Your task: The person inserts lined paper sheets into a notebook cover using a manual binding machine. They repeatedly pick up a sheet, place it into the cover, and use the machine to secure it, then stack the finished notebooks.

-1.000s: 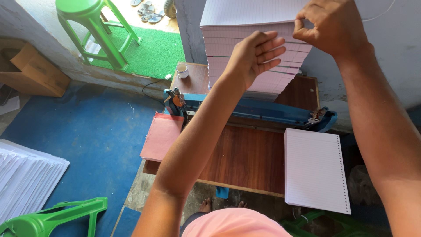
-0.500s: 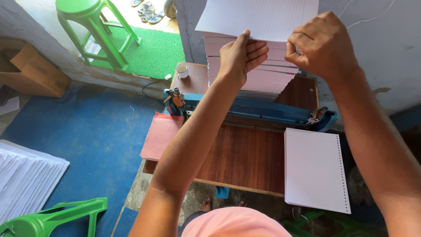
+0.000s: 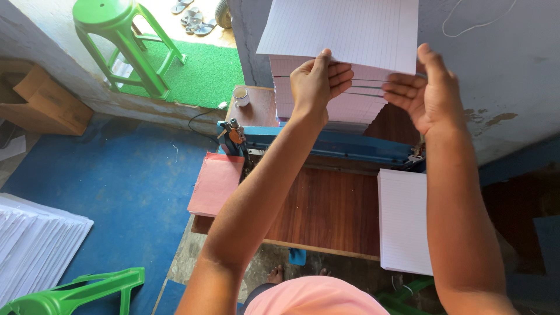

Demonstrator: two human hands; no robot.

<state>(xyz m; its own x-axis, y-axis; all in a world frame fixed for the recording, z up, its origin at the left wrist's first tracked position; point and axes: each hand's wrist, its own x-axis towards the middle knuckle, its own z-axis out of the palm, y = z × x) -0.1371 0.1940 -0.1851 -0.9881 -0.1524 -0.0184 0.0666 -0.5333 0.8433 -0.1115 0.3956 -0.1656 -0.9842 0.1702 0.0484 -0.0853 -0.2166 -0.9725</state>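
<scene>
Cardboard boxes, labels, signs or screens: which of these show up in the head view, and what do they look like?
Cardboard box: brown, flaps open, on the floor at the left wall, beside the green stool.
Labels, signs, screens: none to be seen; only ruled paper, such as the lined sheets held in both hands.

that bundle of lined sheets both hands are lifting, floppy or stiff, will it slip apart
The bundle of lined sheets looks thin, so probably floppy; the left hand and right hand both support its lower edge. Loose sheets may slide apart without a firm pinch. Likely light, lifted at fingertips.
</scene>
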